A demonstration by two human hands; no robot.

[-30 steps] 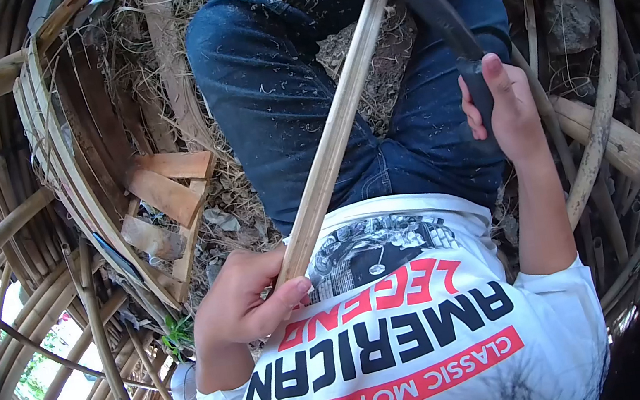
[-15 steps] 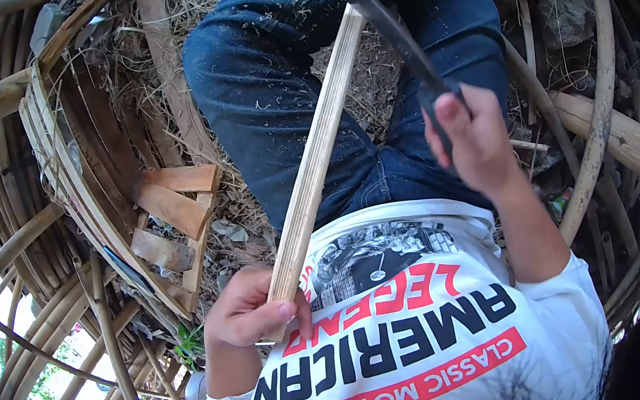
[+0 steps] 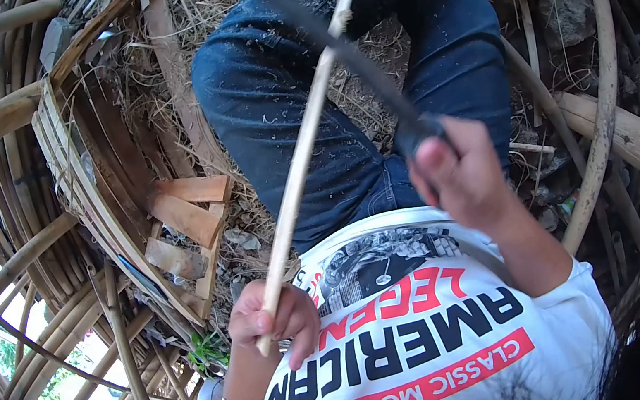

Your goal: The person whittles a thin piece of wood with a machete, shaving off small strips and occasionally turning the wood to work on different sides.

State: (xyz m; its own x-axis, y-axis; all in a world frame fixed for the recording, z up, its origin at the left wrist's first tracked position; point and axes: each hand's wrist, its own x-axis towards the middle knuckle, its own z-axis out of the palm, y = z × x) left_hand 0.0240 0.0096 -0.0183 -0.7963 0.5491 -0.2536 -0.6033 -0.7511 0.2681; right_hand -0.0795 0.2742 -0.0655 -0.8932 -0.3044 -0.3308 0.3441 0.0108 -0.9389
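A long pale bamboo strip point(image 3: 302, 165) runs slantwise over my lap, its narrow edge turned up. My left hand point(image 3: 275, 314) is closed round its near end, thumb on the strip, close to my shirt. In my right hand point(image 3: 462, 173), the fist is wrapped round the dark handle of a machete point(image 3: 366, 67), thumb along the grip. The long dark blade crosses over the strip past my knees and is slightly blurred by motion. A small raised curl or nick point(image 3: 343, 15) shows on the strip just beyond the blade.
Jeans-clad legs point(image 3: 258, 126), dusted with shavings, are bent below the strip. Bamboo poles point(image 3: 12, 261) and split strips point(image 3: 74, 180) stand at the left. Brown wood pieces point(image 3: 182, 218) lie beside them. Thick bamboo point(image 3: 619, 132) and a stone point(image 3: 567, 14) are at the right.
The bamboo strip has turned from its broad face to its narrow edge. My right hand and the machete have come closer to me and a little left. My left hand has shifted slightly.
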